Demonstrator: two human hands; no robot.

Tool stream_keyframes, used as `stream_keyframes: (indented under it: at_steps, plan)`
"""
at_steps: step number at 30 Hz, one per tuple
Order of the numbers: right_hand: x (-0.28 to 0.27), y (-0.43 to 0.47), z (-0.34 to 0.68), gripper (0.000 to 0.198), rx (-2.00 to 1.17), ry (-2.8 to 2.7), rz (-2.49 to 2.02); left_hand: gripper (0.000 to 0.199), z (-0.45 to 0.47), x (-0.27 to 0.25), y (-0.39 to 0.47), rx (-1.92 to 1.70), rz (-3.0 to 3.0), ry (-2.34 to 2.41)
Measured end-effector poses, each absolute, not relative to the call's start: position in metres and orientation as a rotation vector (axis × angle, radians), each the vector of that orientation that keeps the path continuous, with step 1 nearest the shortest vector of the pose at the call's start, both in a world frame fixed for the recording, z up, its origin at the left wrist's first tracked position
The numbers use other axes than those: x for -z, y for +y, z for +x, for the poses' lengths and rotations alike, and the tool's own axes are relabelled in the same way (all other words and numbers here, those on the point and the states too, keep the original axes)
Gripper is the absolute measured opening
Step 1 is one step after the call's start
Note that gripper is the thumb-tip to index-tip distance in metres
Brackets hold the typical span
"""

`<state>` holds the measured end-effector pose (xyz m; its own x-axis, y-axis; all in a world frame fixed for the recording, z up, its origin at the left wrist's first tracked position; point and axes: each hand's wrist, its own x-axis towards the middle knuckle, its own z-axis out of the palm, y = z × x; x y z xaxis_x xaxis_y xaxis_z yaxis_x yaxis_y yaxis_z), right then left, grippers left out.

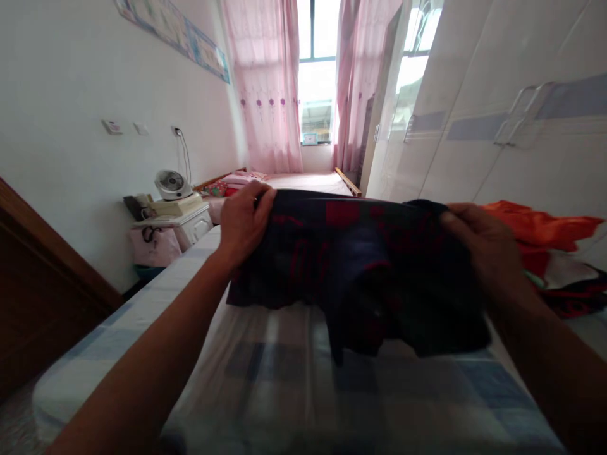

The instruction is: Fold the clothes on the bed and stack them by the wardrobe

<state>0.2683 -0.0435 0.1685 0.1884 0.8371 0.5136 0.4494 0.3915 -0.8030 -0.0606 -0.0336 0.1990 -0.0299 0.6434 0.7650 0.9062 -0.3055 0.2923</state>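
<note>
A dark pair of shorts (pixel 303 253) with red patterning hangs stretched above the bed, its lower part blurred by motion. My left hand (pixel 246 218) is closed on its upper left corner, the thumb over the edge. At the upper right corner, my right hand (pixel 484 246) pinches the cloth. Between both hands the top edge runs nearly straight. Loose folds dangle below, over the checked sheet.
Beneath the cloth lies a bed with a white and blue checked sheet (pixel 284 392). Orange clothing (pixel 540 221) is heaped at the right. A small fan (pixel 173 183) stands on the white bedside cabinet (pixel 196 229). Wardrobe doors (pixel 497 164) line the right side.
</note>
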Motion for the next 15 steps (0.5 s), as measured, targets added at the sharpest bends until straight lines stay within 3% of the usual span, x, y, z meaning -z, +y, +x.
stream_keyframes:
  at_steps: [6,12,13,15]
  plan:
    - [-0.109,-0.007,0.287,0.028,-0.353,-1.553,-1.488,0.044,-0.079,-0.121,0.002,0.911,-2.365,-1.811]
    - [-0.074,-0.050,0.273,0.044,-0.336,-2.295,-1.366,0.068,-0.098,-0.060,-0.046,0.450,-2.784,-1.960]
    - [-0.071,-0.053,0.270,0.051,-0.345,-2.382,-1.349,0.068,-0.100,-0.052,-0.050,0.407,-2.806,-1.991]
    - [-0.064,-0.055,0.263,0.055,-0.352,-2.456,-1.378,0.050,-0.104,-0.040,-0.054,0.380,-2.801,-2.021]
